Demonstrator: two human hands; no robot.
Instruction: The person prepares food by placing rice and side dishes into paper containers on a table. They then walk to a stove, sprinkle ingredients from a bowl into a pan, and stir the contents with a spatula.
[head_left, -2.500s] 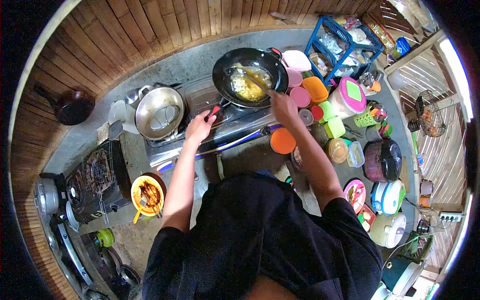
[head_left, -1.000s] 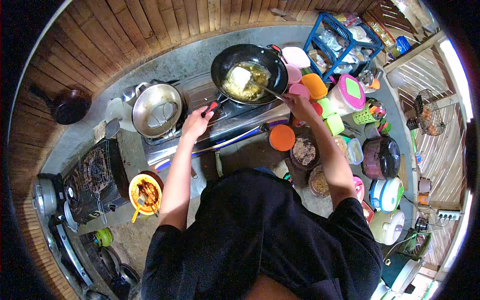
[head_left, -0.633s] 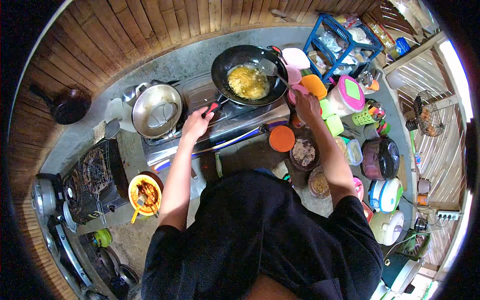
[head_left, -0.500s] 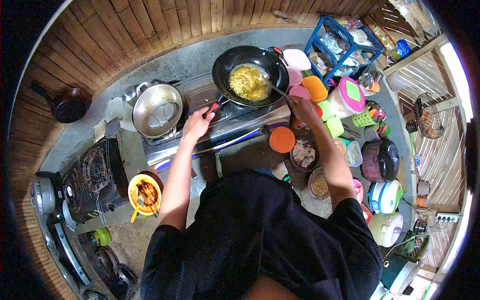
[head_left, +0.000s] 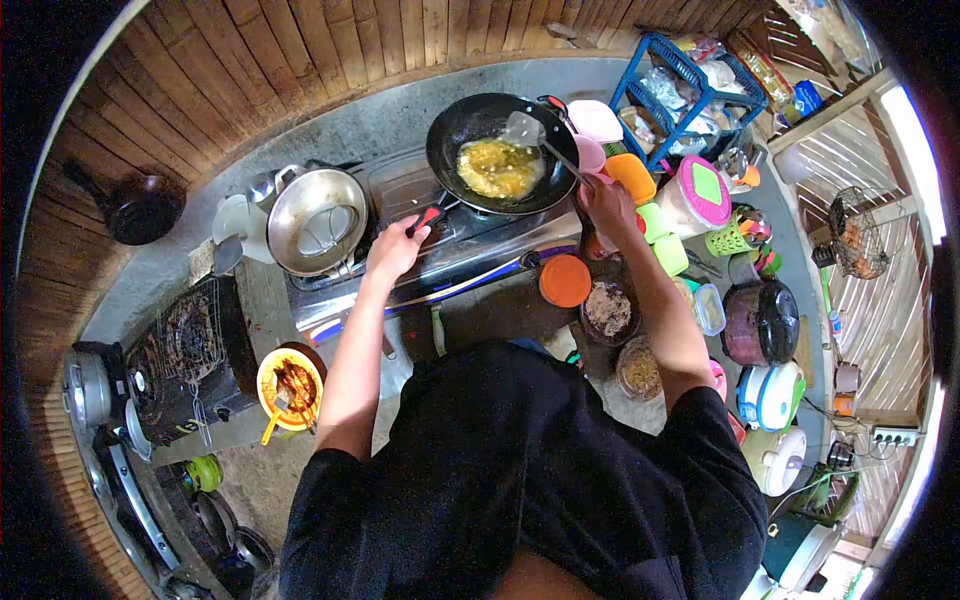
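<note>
A black wok (head_left: pixel 450 135) sits on the right side of the gas stove (head_left: pixel 440 265). In its bottom lies a yellow, egg-like mixture (head_left: pixel 495 172) in shiny liquid. My left hand (head_left: pixel 395 250) is closed around the wok's black-and-red handle (head_left: pixel 428 220). My right hand (head_left: pixel 610 207) grips the handle of a metal spatula (head_left: pixel 526 130). The spatula's blade is over the far right inside of the wok, apart from the yellow mixture.
A metal pan (head_left: pixel 315 195) stands on the left of the stove. A yellow bowl with dark sauce and a brush (head_left: pixel 283 400) is at lower left. Lidded tubs, including an orange-lidded one (head_left: pixel 565 281), crowd the right side, with a blue rack (head_left: pixel 690 95) behind.
The spatula's blade has lifted out of the yellow mixture and moved up toward the far side of the wok. My right hand has shifted slightly; my left hand keeps its hold.
</note>
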